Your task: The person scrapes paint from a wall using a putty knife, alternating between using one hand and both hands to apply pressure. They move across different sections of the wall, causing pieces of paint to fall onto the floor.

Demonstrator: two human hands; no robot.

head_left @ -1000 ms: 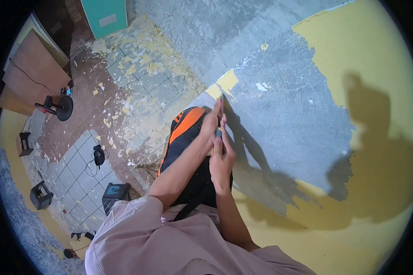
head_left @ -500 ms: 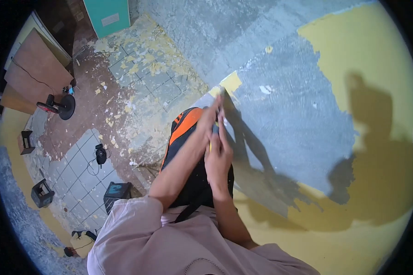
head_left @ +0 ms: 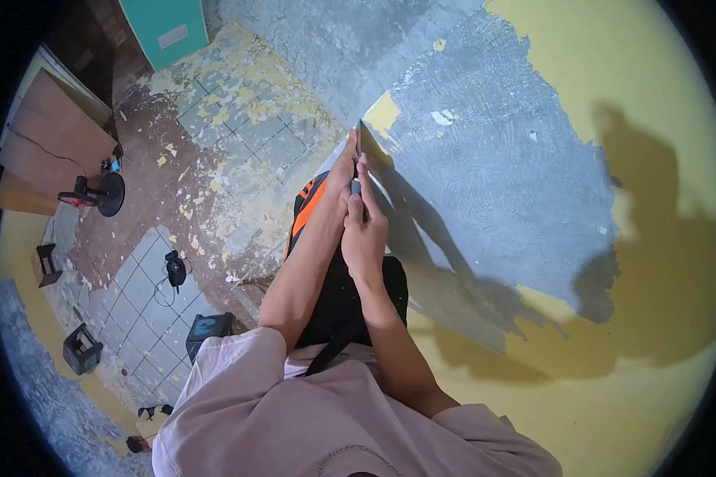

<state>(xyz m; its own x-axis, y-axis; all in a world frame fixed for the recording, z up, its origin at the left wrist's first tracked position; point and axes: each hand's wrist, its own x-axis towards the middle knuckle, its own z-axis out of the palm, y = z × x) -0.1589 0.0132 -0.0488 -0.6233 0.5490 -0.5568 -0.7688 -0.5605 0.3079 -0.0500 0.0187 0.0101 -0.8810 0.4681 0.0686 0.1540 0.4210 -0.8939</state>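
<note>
Left hand (head_left: pixel 342 172) and right hand (head_left: pixel 364 238): moved farther out from the shirt (head_left: pixel 326 413) than half a second ago, scraper (head_left: pixel 356 188) carried along.
Flaked floor (head_left: pixel 254 147): left of the left hand, strewn with pale chips.
Left-hand fingers: stretched along the blade; cannot tell whether closed on it.
Scraper: between both hands, tip just past the left fingertips; seemingly mid-scrape.
Right-hand grip: clamped on the scraper's handle, nearer the body.
Yellow patch (head_left: pixel 384 115): just beyond the fingertips; probably calls next for low, firm, two-handed pushing under its edge.
Grey wall (head_left: pixel 485 183): right of both hands, mostly bared.
</note>
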